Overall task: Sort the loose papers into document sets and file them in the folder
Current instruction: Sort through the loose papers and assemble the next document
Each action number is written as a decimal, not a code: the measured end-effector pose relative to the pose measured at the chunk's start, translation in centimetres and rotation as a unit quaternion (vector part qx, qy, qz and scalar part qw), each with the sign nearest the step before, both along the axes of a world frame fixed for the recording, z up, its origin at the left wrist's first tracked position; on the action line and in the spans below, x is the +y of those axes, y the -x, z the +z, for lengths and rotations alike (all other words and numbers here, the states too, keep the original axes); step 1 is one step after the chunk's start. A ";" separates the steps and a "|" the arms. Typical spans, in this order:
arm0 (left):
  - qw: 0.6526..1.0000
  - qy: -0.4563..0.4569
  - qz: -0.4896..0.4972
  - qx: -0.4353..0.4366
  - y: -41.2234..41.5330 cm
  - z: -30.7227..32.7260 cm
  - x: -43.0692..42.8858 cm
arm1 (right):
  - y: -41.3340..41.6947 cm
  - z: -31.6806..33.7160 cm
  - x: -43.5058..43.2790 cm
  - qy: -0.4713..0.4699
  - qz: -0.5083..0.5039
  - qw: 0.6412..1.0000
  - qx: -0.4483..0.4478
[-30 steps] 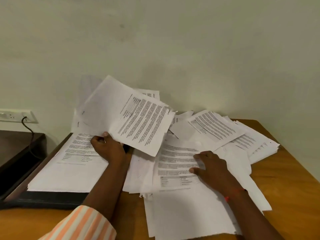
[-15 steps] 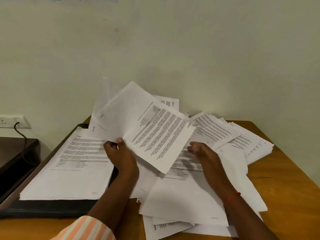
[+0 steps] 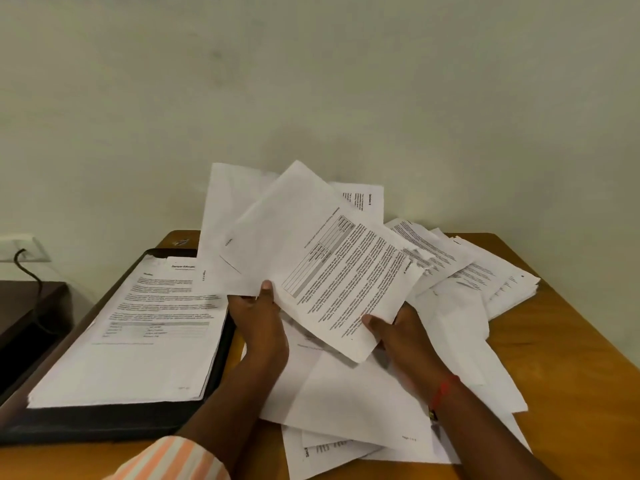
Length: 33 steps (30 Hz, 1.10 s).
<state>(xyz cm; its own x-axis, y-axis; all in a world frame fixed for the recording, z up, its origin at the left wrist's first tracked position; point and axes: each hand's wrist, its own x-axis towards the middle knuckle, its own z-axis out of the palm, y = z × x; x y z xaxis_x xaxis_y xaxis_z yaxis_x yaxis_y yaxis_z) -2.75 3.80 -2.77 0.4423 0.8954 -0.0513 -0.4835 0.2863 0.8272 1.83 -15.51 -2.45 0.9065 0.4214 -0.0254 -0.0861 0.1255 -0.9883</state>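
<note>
Both hands are on the same bunch of paper. The left hand (image 3: 258, 318) has its grip clamped on the lower left corner of a handful of sheets (image 3: 322, 271), thumb on the front and fingers tucked behind. The right hand (image 3: 398, 336) has its grip closed on the bottom edge of the front page, thumb on top and fingers under.

That handful is up in the air just right of the folder (image 3: 104, 424) and fanned out. The front page is printed, with a small table on it and the text not the reading way up. A blank-looking sheet sticks out behind it on the folder side.

The folder is black and lies open flat on the wooden counter (image 3: 554, 341). It carries a neat stack (image 3: 138, 358) of printed pages, squared up. Right of the folder, under the hands, sits the loose pile (image 3: 363, 403), pages overlapping every which way. Further right is a smaller heap (image 3: 502, 285).

There's a red thread (image 3: 443, 391) round the right wrist and a striped sleeve (image 3: 173, 459) on the left arm. Left of the folder is a dark cabinet (image 3: 27, 306), with a socket (image 3: 24, 249) on the wall and a black cable (image 3: 26, 268) plugged in.
</note>
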 end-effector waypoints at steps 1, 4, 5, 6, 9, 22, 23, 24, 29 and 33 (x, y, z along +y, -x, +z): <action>1.000 0.005 -0.001 -0.006 0.0 0.0 0.0 | 0.1 0.0 0.0 0.002 0.000 1.000 -0.001; 1.000 0.015 -0.007 -0.016 0.2 0.1 0.0 | 0.0 -0.1 0.0 0.011 -0.003 1.000 -0.001; 1.000 0.017 -0.008 -0.014 0.2 0.1 0.0 | -0.1 -0.2 -0.1 0.012 -0.003 1.000 0.000; 1.000 0.019 -0.009 -0.011 0.2 0.0 0.0 | -0.2 -0.2 -0.1 0.011 -0.002 1.000 0.002; 1.000 0.010 -0.009 0.015 0.1 -0.2 0.2 | -0.5 -0.4 -0.1 0.025 -0.008 1.000 -0.013; 0.874 -0.320 -0.009 0.366 0.8 0.1 -1.0 | -5.5 0.1 -4.7 0.333 -0.275 0.869 -0.244; 0.840 -0.378 0.001 0.389 0.9 0.1 -1.0 | -6.5 0.0 -5.8 0.382 -0.294 0.841 -0.247; 0.806 -0.434 -0.005 0.403 0.9 -0.2 -0.9 | -7.7 -0.1 -6.9 0.430 -0.309 0.817 -0.230; 0.749 -0.532 -0.254 0.302 0.4 -1.2 -2.8 | -12.1 -1.7 -12.8 0.494 -0.368 0.784 -0.080; 0.671 -0.608 -0.302 0.299 -0.2 -2.1 -4.3 | -13.5 -2.0 -12.7 0.418 -0.374 0.825 -0.062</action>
